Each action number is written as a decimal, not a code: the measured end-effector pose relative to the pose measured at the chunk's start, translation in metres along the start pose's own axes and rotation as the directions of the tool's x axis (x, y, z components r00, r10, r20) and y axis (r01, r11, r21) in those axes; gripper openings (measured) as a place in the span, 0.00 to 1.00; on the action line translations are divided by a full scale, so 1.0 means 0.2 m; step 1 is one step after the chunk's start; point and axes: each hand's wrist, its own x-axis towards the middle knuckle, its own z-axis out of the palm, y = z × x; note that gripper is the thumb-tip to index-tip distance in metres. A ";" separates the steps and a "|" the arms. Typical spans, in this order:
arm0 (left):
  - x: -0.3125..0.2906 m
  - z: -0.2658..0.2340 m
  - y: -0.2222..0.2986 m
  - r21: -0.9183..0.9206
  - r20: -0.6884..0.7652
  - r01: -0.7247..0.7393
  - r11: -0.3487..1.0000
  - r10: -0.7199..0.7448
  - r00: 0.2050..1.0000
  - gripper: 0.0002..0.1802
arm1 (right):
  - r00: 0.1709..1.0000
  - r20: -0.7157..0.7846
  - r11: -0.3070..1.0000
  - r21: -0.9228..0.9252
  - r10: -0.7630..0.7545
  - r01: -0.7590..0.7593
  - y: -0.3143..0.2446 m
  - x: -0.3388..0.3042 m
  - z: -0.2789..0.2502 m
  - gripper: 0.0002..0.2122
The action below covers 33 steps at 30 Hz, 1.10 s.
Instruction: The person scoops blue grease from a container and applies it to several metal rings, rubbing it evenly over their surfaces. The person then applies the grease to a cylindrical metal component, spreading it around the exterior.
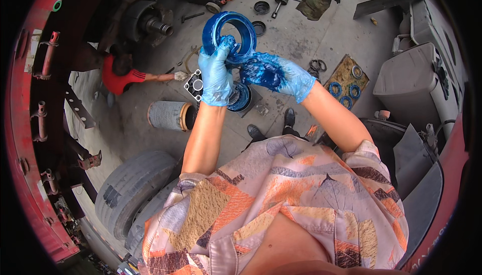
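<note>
A large wheel bearing (209, 30), a wide ring smeared with blue grease, is held up before me. My left hand (216, 76), in a light-blue glove, grips its lower left side, with the thumb at the ring's opening. Thick blue grease (266, 71) coats the palm and fingers of my right hand (296, 76), also gloved. That hand lies stretched out, palm up, its fingertips against the bearing's lower right edge; grease hides part of the fingers. Below both hands stands a tub of blue grease (244, 99), partly covered by my left glove.
At left a person in a red top (118, 74) reaches out a gloved hand. A cylindrical filter (168, 116) and tires (133, 189) lie nearby. Several greased rings rest on cardboard (362, 85) at right, near a grey box (404, 71). An axle hub (155, 25) juts out.
</note>
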 end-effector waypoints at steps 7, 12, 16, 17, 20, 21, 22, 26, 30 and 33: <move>-0.07 -0.07 0.03 0.294 0.079 -0.003 0.956 -0.021 0.997 0.15 | 0.870 0.018 0.863 -0.121 -0.492 0.490 -0.30 0.09 0.26 0.11; -0.14 0.00 0.02 0.240 0.136 -0.014 0.971 -0.020 0.990 0.17 | 0.786 0.337 0.514 -0.611 -0.519 0.602 -0.29 0.28 0.50 0.13; -0.18 0.01 0.07 0.289 0.143 0.010 0.957 -0.053 0.988 0.17 | 0.856 0.100 0.467 -0.802 -0.508 0.371 -0.32 0.33 0.35 0.11; -0.18 0.01 0.07 0.315 0.149 0.014 0.949 -0.064 0.987 0.17 | 0.852 0.046 0.412 -0.860 -0.522 0.300 -0.34 0.35 0.28 0.11; -0.18 0.00 0.07 0.281 0.139 0.035 0.959 -0.077 0.987 0.18 | 0.887 -0.084 0.555 -0.806 -0.454 0.208 -0.32 0.33 0.20 0.13; -0.18 -0.01 0.07 0.263 0.130 0.047 0.964 -0.084 0.988 0.18 | 0.894 -0.043 0.605 -0.751 -0.446 0.266 -0.31 0.31 0.19 0.13; -0.17 -0.01 0.07 0.254 0.131 0.059 0.965 -0.095 0.987 0.18 | 0.897 -0.002 0.651 -0.689 -0.441 0.319 -0.29 0.27 0.18 0.14; -0.14 -0.04 0.06 0.261 0.156 0.068 0.963 -0.112 0.981 0.18 | 0.873 0.343 0.292 -0.845 -0.346 0.448 -0.23 0.13 0.30 0.20; -0.10 -0.05 0.03 0.339 0.186 0.068 0.938 -0.138 0.973 0.18 | 0.623 0.761 -0.731 -0.528 -0.180 0.432 -0.19 0.19 0.29 0.24; -0.10 -0.05 0.02 0.403 0.200 0.052 0.914 -0.144 0.969 0.19 | 0.607 0.786 -0.828 -0.415 -0.118 0.376 -0.17 0.22 0.27 0.20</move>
